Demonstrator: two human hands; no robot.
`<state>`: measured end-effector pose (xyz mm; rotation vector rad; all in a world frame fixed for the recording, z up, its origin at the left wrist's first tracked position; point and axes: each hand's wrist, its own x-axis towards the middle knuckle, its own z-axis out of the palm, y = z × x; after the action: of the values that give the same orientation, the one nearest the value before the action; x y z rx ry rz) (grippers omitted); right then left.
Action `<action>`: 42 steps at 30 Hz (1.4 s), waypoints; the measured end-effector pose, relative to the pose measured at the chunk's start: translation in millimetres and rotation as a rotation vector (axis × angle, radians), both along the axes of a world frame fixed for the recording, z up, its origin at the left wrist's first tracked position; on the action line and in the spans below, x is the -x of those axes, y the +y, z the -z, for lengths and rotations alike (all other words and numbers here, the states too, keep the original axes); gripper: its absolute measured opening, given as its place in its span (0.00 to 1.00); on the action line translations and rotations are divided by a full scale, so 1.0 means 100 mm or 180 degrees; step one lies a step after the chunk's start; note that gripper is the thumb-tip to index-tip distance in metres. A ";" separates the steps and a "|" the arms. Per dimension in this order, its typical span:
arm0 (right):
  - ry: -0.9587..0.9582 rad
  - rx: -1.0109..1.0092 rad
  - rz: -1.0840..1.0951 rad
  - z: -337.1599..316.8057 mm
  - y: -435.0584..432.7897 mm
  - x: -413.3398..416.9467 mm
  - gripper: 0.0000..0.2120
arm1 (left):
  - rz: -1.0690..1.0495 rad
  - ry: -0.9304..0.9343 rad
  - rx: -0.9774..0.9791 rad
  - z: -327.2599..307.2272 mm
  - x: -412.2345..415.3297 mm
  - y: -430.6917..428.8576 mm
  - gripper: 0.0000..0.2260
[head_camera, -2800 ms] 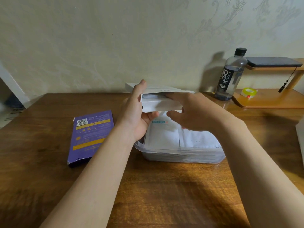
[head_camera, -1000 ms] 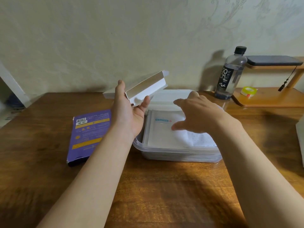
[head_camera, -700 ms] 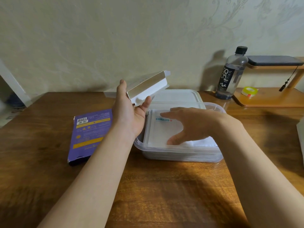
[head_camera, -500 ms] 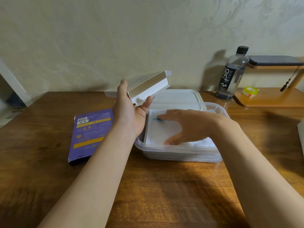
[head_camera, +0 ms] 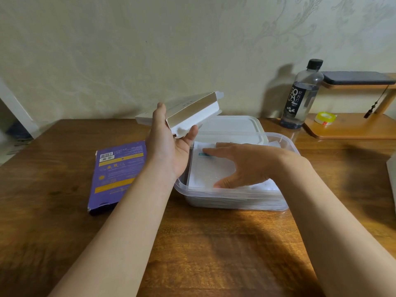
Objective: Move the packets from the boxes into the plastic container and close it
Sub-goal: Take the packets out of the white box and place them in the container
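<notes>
While the left hand [head_camera: 169, 151] grips an open-ended white box [head_camera: 192, 112], tilted in the air above the middle of the frame and pinched between thumb and fingers, the right hand [head_camera: 246, 166] lies flat with its fingers straight on the top white packet [head_camera: 210, 172]. That packet, with a teal mark near the fingertips, tops a stack of packets inside the clear plastic container [head_camera: 235, 198] at centre frame. The container stands uncovered on the wooden table [head_camera: 192, 243]. Its pale lid [head_camera: 231, 125] lies just behind it, toward the wall. A purple box [head_camera: 117, 172] lies flat at centre left, beside the left forearm. At upper right, a black-capped bottle [head_camera: 302, 97] stands upright next to a wooden stand [head_camera: 353, 129], which bears a yellow tape roll [head_camera: 324, 118].
</notes>
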<state>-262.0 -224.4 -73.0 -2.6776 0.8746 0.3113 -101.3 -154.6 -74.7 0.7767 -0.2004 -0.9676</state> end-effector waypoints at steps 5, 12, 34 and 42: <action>0.0087 -0.0057 0.0035 0.04 -0.04 -0.01 0.44 | -0.0014 -0.0052 0.0002 0.00 0.01 0.00 0.16; 0.0126 -0.0049 0.0034 0.06 -0.02 -0.01 0.44 | -0.0025 -0.0067 -0.0009 0.00 0.00 -0.01 0.17; -0.0287 -0.0284 0.0155 -0.03 -0.02 0.02 0.49 | 0.0122 -0.0217 0.0012 -0.06 0.04 0.05 0.17; -0.2948 -0.0578 0.1978 -0.46 -0.04 0.70 0.16 | 0.0553 -0.0412 0.0246 -0.44 0.22 0.25 0.16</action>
<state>-331.5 -228.0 -26.6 -1.8762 1.1667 -0.8623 -123.4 -129.4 -31.0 0.7600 -0.4210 -1.0677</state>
